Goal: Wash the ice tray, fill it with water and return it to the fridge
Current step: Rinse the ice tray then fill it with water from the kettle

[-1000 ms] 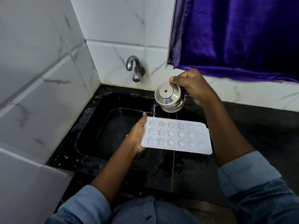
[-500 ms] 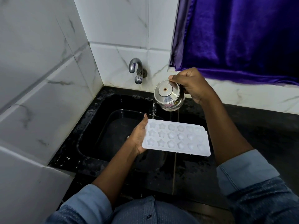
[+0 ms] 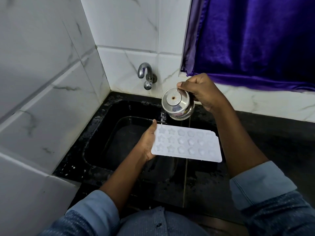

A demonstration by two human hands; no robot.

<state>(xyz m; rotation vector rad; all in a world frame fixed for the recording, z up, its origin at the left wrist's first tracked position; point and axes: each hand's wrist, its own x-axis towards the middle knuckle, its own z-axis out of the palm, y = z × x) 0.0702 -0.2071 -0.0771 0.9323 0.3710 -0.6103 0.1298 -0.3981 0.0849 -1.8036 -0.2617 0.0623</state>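
Head view, my reading. The left hand grips the tray by its short left edge: the thumb lies along that edge on top, and the fingers pass under the tray, out of sight. The tray is white and held roughly level over the right edge of the sink, with its right end above the counter. Its cavities sit in three rows; those at the left are star-shaped, the rest rounded. I cannot tell how much water each cavity holds. The right hand is closed around the right side of a steel pot, with the thumb pressed on the rim; any handle is hidden by the fingers. The pot is tilted to the left, and a round flat face with a small centre mark faces the camera. It hangs just above the tray's far left corner, not touching it. A thin stream falls from the pot's lip to that corner, close to the left thumb tip. The sink is black and wet. The tap projects from the wall behind the sink, left of the pot and apart from it. A purple curtain hangs at upper right. The left sleeve and right sleeve are blue.
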